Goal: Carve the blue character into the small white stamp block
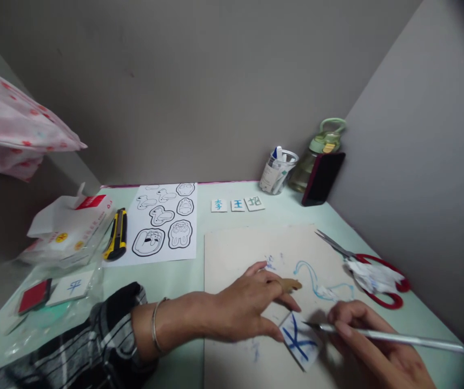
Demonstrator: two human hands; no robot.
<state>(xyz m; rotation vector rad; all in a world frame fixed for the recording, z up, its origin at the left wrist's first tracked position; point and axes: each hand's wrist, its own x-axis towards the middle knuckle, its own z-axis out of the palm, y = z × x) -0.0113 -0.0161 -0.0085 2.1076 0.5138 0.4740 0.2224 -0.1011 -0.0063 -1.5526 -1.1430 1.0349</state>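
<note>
My left hand [252, 302] pins the upper left edge of a small white square block [302, 337] marked with dark blue strokes, its thumb and fingers at the edge and one finger wearing a tan cover. In my right hand [373, 346] is a slim silver carving knife [402, 337], its dark tip at the block's upper right side. Beneath both lies a beige board [232, 251] with blue smudges and a light blue outline drawing.
Red-handled scissors [378, 256] with crumpled tissue lie right. Behind are three marked blocks [238, 205], a pen jar [274, 175], a bottle [303, 167] and a phone [323, 178]. Left are a printed sheet [165, 224], a yellow cutter [117, 235], plastic bags [70, 227] and a red pad [34, 296].
</note>
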